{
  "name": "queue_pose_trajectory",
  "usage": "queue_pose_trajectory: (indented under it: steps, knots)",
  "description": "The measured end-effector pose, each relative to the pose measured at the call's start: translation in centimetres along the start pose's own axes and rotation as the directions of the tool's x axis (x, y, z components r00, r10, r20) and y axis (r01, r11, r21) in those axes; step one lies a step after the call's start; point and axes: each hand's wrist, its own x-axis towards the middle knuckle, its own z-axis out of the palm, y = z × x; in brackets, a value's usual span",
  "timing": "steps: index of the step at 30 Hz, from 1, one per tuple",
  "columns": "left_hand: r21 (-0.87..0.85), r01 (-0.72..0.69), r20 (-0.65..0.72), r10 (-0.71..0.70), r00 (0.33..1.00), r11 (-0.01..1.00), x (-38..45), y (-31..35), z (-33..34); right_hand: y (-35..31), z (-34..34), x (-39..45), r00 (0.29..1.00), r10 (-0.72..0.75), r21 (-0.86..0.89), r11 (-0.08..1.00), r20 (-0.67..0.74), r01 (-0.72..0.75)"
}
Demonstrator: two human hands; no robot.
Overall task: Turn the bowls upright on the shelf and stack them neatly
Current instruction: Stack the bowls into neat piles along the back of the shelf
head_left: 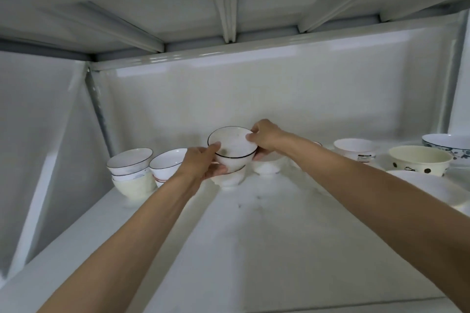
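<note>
A: What takes up most of the view?

B: A white metal shelf [254, 249] with a glossy white back panel [254, 99]. Two bare forearms reach in from six o'clock.

A: And on the shelf?

B: At three o'clock, a cream round bowl with dark spots [419, 160] stands upright, beside a blue-patterned white bowl [447, 143]. At nine o'clock sits a stack of white bowls with thin dark rims [131, 173].

A: The hands?

B: The left hand [201, 162] pinches a white ceramic bowl with a thin black rim [232, 147], thumb on the rim's edge, fingers curled beneath. The right hand [265, 134] pinches the opposite rim at about two o'clock.

A: Where is that bowl?

B: Centre of the shelf, upright, tilted slightly, nested in a plain white bowl [229, 180] under it. How deep it sits I cannot tell.
</note>
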Motion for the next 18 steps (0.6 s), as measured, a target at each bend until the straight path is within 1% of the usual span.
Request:
queue_pose_trajectory:
  steps: [3,7,13,16,18]
  knots:
    - [0.083,-0.059,-0.09,0.067,0.994,0.995,1.1,0.0,-0.2,-0.6,1.7,1.1,0.998,0.0,0.018,1.0,-0.063,0.001]
    - [0.158,-0.052,-0.154,0.077,0.985,0.986,2.1,-1.0,0.1,-0.3,3.4,2.8,0.995,0.025,-0.036,0.999,-0.095,-0.029]
    - [0.276,-0.075,-0.164,0.124,0.979,0.958,2.7,-2.2,0.3,0.1,4.7,4.1,0.988,-0.012,-0.163,0.987,-0.151,-0.013]
    - [0.389,-0.056,-0.148,0.123,0.981,0.92,2.6,-2.2,0.3,0.1,5.0,4.0,0.987,-0.003,-0.221,0.975,-0.162,-0.033]
    - [0.421,-0.034,-0.148,0.106,0.983,0.906,2.6,-2.1,0.2,0.3,5.1,3.9,0.989,0.003,-0.244,0.969,-0.151,-0.04]
